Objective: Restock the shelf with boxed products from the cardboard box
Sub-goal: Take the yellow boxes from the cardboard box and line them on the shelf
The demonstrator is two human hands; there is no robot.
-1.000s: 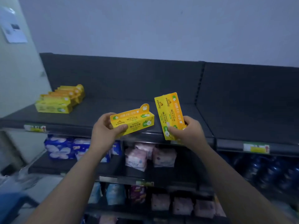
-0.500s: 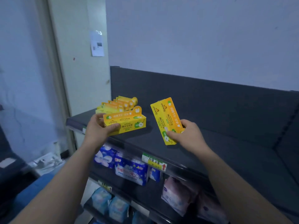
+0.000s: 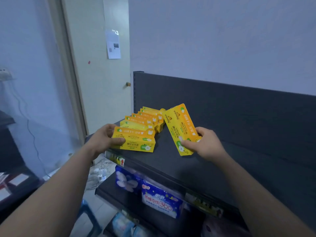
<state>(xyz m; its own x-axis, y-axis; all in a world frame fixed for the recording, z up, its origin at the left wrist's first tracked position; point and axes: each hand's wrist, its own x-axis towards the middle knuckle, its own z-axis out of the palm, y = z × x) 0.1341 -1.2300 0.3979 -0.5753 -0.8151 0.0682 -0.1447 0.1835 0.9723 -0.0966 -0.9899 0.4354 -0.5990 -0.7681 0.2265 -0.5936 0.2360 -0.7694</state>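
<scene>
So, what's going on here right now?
A person is restocking the top shelf. The left hand grips a yellow box at the front of the row of matching boxes at the shelf's left end. The right hand holds a second box, tilted, just right of the row. Whether either box touches the shelf is unclear.

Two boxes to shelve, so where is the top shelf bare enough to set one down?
Bare: top shelf right of the row of yellow boxes, up to the rear panel. Crowded: the left end, where the left hand holds a box.
</scene>
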